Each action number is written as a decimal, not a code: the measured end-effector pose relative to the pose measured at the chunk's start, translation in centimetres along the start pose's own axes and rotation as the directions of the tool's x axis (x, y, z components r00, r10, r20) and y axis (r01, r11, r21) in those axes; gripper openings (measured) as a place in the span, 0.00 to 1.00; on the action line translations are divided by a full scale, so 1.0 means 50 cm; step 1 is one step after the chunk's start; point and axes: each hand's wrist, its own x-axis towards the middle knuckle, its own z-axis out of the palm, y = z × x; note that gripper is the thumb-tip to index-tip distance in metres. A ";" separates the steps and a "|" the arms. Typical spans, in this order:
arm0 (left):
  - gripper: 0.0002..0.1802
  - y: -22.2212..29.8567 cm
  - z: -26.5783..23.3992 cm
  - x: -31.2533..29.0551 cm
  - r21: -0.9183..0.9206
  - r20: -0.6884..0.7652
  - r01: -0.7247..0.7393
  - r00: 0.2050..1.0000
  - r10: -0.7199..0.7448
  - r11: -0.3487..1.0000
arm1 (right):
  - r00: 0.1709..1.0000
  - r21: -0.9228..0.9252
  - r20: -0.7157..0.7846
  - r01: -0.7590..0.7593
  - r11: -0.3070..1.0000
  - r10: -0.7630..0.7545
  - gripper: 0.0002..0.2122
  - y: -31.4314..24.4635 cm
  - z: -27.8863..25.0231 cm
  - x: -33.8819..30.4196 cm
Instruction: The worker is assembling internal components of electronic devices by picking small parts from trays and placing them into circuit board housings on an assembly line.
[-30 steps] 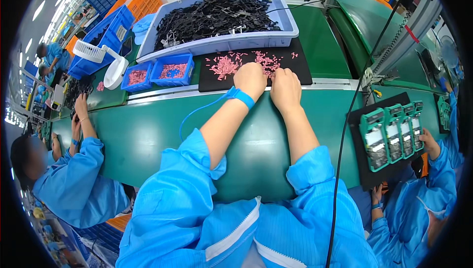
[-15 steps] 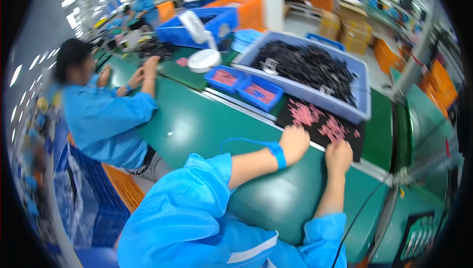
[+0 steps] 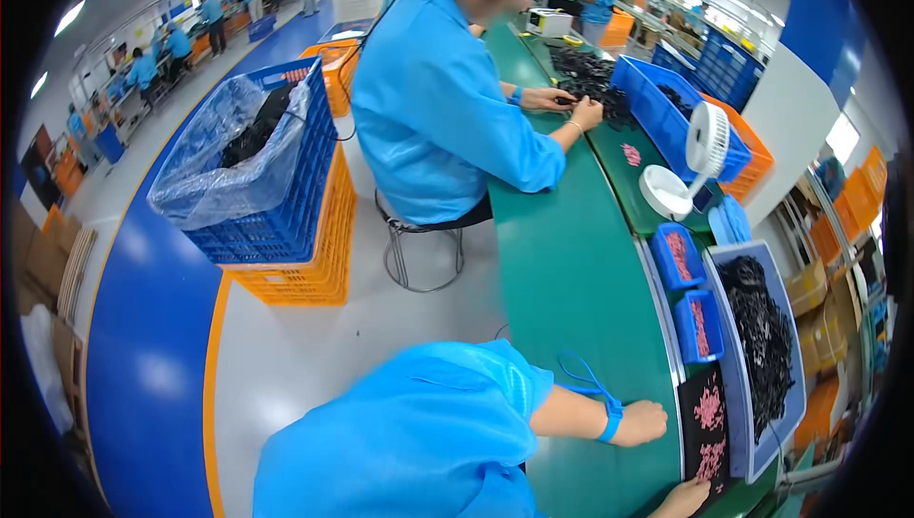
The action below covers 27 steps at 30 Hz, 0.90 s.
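Observation:
My left hand (image 3: 640,423) is closed in a fist over the green work surface (image 3: 590,280), just left of a black mat (image 3: 691,426). Whatever it may hold is hidden. A blue band (image 3: 610,420) with a coiled cord circles that wrist. At the lower edge of the view, my right hand (image 3: 687,497) has its fingers together at the near end of the mat, touching or close to a pile of small pink pieces (image 3: 710,461). What lies between those fingers is too small to make out. A second pink pile (image 3: 708,409) lies farther up the mat.
Two small blue boxes of pink pieces (image 3: 701,328) stand beyond the mat. A large pale-blue bin (image 3: 792,328) of black parts is to their right. Farther along are a white fan (image 3: 706,142) and a seated co-worker (image 3: 428,99). Stacked crates (image 3: 286,270) stand on the floor at left.
The view has swung left, showing the aisle and crates. My left hand has drawn back from the mat's edge onto the green surface. My right hand stays by the near pink pile.

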 end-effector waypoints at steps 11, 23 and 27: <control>0.05 0.016 0.048 0.022 -0.006 -0.066 0.090 0.994 -0.090 0.996 | 0.993 0.072 -0.106 -0.036 0.997 0.043 0.11 0.044 0.035 -0.003; 0.06 0.030 0.074 0.052 -0.063 -0.007 0.098 0.995 -0.098 0.993 | 0.738 0.343 -0.622 0.555 0.758 -0.259 0.09 0.235 0.239 0.062; 0.06 0.027 0.071 0.043 -0.026 0.007 0.091 0.996 -0.091 0.995 | 0.529 0.388 -0.818 0.796 0.464 -0.224 0.09 0.232 0.234 0.048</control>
